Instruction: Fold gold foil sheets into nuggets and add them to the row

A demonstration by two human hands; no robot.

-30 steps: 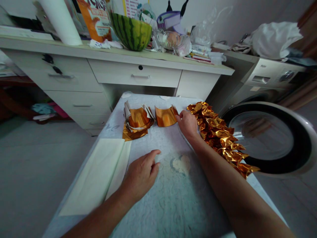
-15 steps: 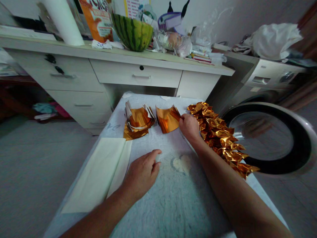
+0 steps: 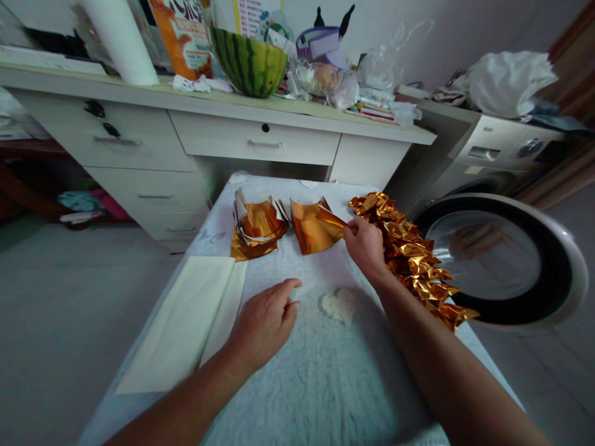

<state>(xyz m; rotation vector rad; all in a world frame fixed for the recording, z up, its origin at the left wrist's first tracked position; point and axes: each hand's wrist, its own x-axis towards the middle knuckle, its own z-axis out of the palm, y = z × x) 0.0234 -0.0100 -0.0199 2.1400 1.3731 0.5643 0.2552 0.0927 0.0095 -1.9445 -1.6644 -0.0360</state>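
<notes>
My right hand (image 3: 365,244) pinches the right edge of a shiny gold foil paper sheet (image 3: 316,228), which curves up from the tablecloth. Over the cloth near the middle, my left hand (image 3: 267,319) is held with its fingers apart and nothing in them. Left of the pinched sheet lies a curled stack of gold foil papers (image 3: 260,223) with pale undersides. Beside my left forearm rest folded cream paper sheets (image 3: 179,322). A long row of folded gold foil pieces (image 3: 409,254) runs along the table's right side, close to my right hand and forearm.
The table has a pale blue cloth (image 3: 320,371). Behind it stands a white desk (image 3: 260,139) holding a cut watermelon (image 3: 248,62), a paper roll (image 3: 121,43) and an orange bag (image 3: 183,40). To the right, a washing machine's round door (image 3: 499,257) hangs open.
My right hand has moved slightly right and nearer, drawing out the corner of the gold foil sheet. My left hand stays almost where it was.
</notes>
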